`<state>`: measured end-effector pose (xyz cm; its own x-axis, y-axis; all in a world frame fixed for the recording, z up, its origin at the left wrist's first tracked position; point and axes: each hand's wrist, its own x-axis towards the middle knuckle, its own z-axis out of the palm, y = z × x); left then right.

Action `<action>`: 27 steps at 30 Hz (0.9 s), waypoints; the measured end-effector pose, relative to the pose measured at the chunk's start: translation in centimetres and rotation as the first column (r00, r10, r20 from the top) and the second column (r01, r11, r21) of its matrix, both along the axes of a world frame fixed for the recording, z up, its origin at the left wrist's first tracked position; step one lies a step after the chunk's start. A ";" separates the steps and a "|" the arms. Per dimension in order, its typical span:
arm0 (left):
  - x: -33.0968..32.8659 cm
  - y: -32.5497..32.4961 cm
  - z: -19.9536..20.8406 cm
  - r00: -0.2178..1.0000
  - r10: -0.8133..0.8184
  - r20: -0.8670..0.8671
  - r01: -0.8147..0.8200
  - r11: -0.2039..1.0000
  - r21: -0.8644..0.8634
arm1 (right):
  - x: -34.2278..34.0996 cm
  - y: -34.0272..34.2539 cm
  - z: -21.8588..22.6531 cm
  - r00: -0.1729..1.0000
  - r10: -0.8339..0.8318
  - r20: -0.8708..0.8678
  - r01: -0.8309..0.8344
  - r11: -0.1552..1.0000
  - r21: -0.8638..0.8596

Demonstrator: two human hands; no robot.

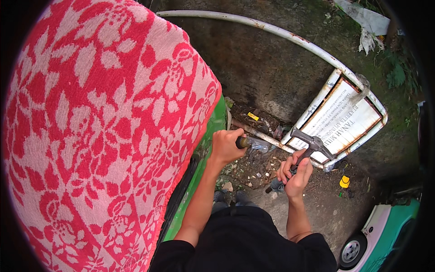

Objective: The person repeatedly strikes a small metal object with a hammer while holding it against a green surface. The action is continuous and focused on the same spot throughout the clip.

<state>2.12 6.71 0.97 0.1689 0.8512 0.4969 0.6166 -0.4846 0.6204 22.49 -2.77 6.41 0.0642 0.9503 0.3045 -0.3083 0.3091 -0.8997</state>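
My left hand (226, 146) is closed around a tool with a dark, yellowish-banded handle (242, 143). The handle's end points right, and the rest of the tool is hidden by my fingers, so its exact kind does not show. That hand is beside the green painted edge (216, 119) under a red and pink floral cloth (113, 122). In my right hand (297, 177) is a hammer (312, 146), gripped partway along its handle. Its metal head is raised to the upper right, and grey wrapping (277, 185) covers the lower handle. The hammer and the left hand's tool are apart.
A rusty white metal frame with a printed sign panel (346, 115) leans by a mossy wall (267, 68). Litter, including a yellow scrap (344, 182), lies on the dirt ground. At lower right stands a white and teal vehicle (380, 226).
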 end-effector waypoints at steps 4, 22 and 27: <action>0.0 0.1 0.4 1.000 -0.005 -0.002 0.005 1.000 0.004 | -0.4 0.1 -1.4 0.999 0.051 0.003 -0.051 0.994 -0.093; -0.3 0.0 -0.5 0.999 0.024 0.039 -0.024 1.000 -0.002 | 0.7 1.2 -1.9 0.920 0.088 0.383 -0.042 0.991 -0.127; -0.1 0.1 -0.3 0.999 0.030 0.037 -0.029 1.000 -0.009 | 0.3 0.9 -0.3 0.990 -0.026 0.142 0.004 0.988 0.155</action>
